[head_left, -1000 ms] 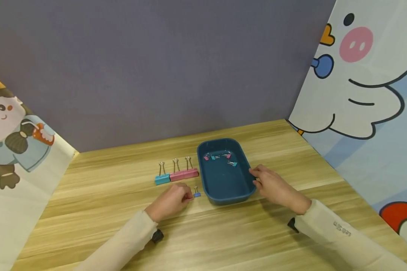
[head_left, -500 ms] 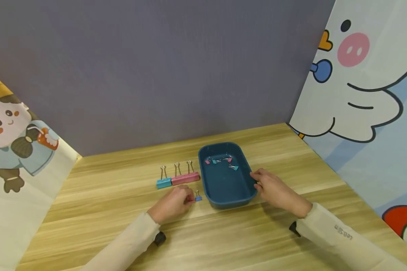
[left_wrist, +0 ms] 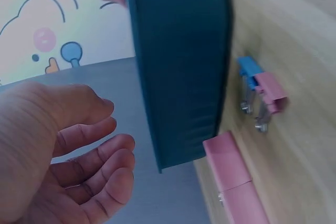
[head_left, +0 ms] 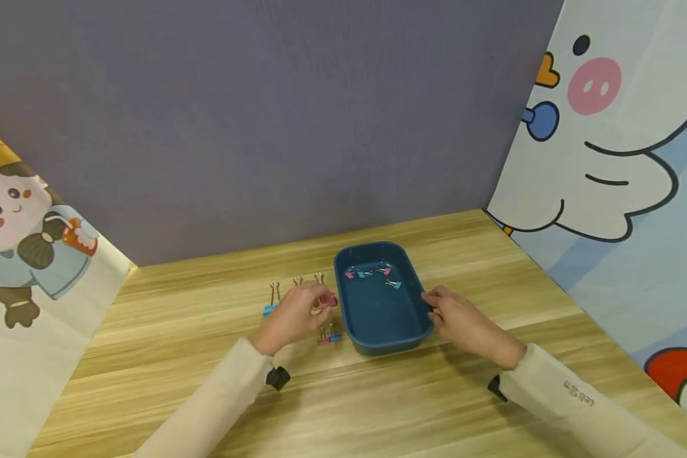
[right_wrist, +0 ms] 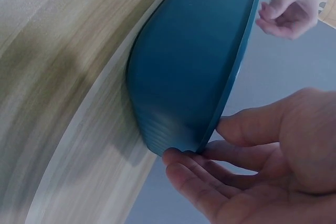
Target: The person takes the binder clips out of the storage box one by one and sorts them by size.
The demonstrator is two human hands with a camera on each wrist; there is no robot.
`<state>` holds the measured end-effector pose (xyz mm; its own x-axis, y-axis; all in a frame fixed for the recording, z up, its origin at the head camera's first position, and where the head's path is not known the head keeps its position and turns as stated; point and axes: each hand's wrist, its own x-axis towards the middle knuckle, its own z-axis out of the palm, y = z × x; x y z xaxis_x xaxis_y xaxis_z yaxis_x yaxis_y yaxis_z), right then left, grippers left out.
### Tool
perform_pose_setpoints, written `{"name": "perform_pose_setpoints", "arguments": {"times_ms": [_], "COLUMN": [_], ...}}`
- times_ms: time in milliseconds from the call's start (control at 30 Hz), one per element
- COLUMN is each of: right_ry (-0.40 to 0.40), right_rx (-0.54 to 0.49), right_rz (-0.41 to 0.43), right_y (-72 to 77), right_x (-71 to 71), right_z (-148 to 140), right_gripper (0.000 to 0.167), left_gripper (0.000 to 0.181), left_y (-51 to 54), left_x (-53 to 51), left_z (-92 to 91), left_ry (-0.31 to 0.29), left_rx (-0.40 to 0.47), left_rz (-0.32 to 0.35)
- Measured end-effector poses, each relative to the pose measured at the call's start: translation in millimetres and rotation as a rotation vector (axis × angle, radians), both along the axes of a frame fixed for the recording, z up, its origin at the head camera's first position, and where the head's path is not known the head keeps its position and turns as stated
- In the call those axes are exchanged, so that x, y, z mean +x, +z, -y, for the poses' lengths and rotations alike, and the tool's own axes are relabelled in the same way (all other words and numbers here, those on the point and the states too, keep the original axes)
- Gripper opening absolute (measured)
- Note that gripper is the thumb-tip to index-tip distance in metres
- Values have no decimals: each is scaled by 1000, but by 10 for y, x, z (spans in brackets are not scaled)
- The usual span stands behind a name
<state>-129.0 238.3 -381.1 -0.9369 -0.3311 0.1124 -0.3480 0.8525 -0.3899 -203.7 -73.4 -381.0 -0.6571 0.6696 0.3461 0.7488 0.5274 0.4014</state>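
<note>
A: What's gripped?
B: Right hand (head_left: 464, 321) pinches the bin (right_wrist: 184, 66) by its rim, probably to steady it. Left hand (head_left: 293, 315) holds nothing, fingers loosely bent, hovering near 2 big pink clips (left_wrist: 228, 163).
A: Small stuff?
B: Small pink clip (head_left: 324, 341) and small blue clip (head_left: 334, 338) side by side on the bench (head_left: 166, 343), likely size-matched. 4 small clips (head_left: 397, 285) inside, far half.

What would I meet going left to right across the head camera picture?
Blue-robed cartoon character → left hand → small blue clip → dark blue tray → right hand → big white cartoon.
</note>
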Motion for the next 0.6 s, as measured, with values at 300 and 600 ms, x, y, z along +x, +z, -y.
{"name": "perform_pose_setpoints", "arguments": {"times_ms": [300,600], "right_ry": [8,13], "right_rx": [28,37], "right_rz": [-1,-11], "right_y": [33,19], "right_x": [-8,-11], "right_z": [20,9], "right_gripper": [41,40], "left_gripper": [8,13], "left_y": [91,212], "left_x": [-66,-124], "left_z": [-52,-169], "left_ry": [7,36], "left_rx": [69,59], "left_rz": [-16,-28]}}
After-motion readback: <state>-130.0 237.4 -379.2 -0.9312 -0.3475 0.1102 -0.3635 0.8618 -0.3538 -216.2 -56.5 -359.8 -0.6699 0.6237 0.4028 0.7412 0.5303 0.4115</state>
